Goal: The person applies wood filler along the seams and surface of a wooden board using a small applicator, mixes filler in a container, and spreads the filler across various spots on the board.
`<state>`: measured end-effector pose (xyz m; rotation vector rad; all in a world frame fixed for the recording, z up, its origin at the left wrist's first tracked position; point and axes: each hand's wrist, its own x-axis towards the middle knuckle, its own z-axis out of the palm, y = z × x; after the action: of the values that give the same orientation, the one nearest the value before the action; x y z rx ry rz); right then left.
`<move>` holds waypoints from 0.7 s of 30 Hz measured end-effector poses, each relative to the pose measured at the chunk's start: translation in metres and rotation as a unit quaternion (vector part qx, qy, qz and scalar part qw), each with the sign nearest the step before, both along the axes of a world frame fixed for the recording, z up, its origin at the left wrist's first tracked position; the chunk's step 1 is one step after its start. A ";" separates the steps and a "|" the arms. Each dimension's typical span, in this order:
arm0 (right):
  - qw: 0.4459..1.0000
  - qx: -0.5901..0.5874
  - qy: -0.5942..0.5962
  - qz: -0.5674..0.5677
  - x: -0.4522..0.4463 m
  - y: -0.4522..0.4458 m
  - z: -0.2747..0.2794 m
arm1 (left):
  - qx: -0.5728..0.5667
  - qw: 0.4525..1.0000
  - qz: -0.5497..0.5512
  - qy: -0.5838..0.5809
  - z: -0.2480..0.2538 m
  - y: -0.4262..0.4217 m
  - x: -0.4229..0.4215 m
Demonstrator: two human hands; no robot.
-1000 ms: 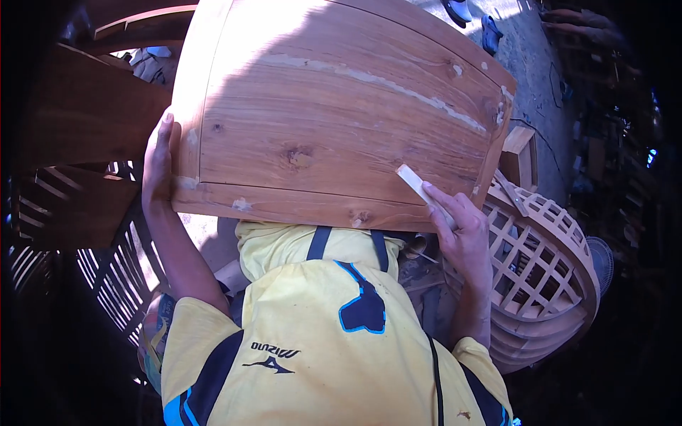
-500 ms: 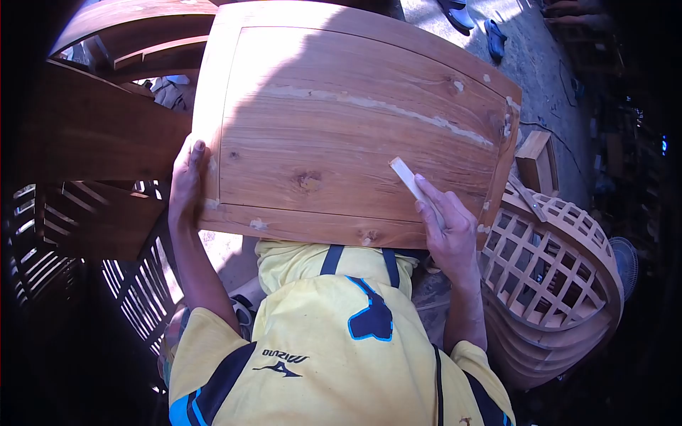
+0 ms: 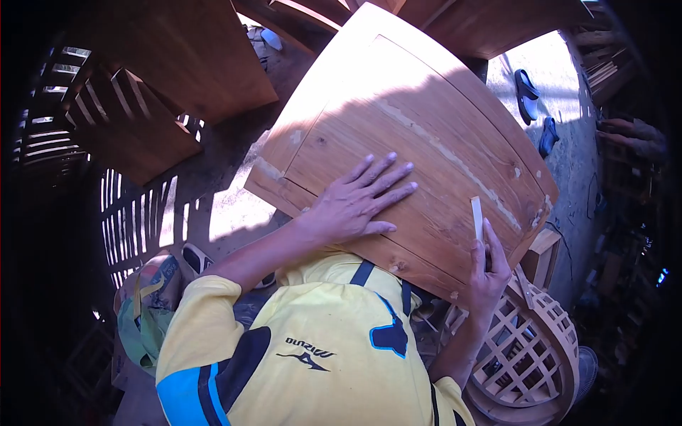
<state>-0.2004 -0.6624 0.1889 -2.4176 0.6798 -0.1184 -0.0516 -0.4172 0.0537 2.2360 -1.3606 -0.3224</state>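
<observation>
A framed wooden panel [image 3: 440, 121] with pale filler patches and a long filler streak lies tilted across my lap. My left hand [image 3: 359, 202] rests flat on its face near the lower edge, fingers spread. At the panel's lower right, my right hand [image 3: 489, 266] grips a narrow pale flat strip [image 3: 477, 216] between thumb and fingers, one end sticking up past them. What the strip is made of I cannot make out. Sunlight falls on the upper part of the panel, and the rest is in shade.
A slatted wooden basket-like frame [image 3: 529, 348] stands at lower right, by a small wooden box [image 3: 543, 252]. Wooden boards [image 3: 170, 57] lean at upper left. Dark sandals [image 3: 526, 96] lie on the concrete floor, and a green bag [image 3: 142, 323] sits at lower left.
My left hand has left the panel's left edge and now lies on its face. The panel has turned clockwise in view. The strip stays in my right hand, now more upright.
</observation>
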 end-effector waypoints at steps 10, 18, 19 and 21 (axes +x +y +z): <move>0.995 0.018 0.011 0.097 0.043 0.024 -0.011 | -0.074 0.881 0.462 0.068 -0.004 0.157 0.065; 0.951 -0.104 0.036 0.289 0.098 0.071 -0.007 | -0.162 0.824 0.429 0.333 -0.017 0.127 0.063; 0.950 -0.102 0.038 0.292 0.101 0.074 -0.007 | -0.146 0.831 0.426 0.326 -0.014 0.128 0.066; 0.949 -0.083 0.016 0.304 0.103 0.076 -0.008 | -0.126 0.844 0.423 0.304 -0.004 0.127 0.069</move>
<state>-0.0971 -0.5862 0.1809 -2.6816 -0.0889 0.1233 0.0175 -0.2899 0.0497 2.0099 -0.0334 -0.4344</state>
